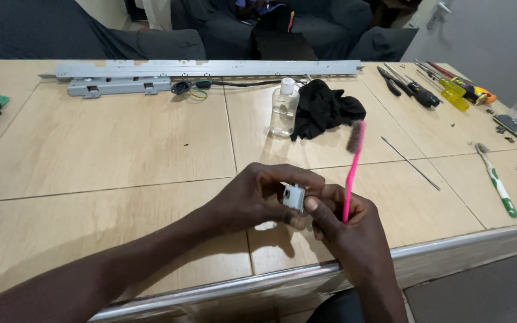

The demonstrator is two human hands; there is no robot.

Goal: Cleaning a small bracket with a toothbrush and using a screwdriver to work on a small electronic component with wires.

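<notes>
We see the left hand (pixel 258 200) and the right hand (pixel 345 224) meeting near the front edge of the wooden table (pixel 121 155), at about six o'clock in the view. Between their fingertips sits a small white plastic part (pixel 294 196), pinched by the left fingers and touched by the right thumb. The right hand is also closed around a pink toothbrush (pixel 350 173), which stands upright with its dark bristles at the top. At twelve o'clock from the hands we find a clear plastic bottle (pixel 284 109) just beside a black cloth (pixel 325 107). Farther back lies a long grey metal rail (pixel 204 69). At two o'clock rest several screwdrivers (pixel 450 87), and at three o'clock a green-and-white toothbrush (pixel 498 182), with a thin metal rod (pixel 411 162) between it and the hands.
</notes>
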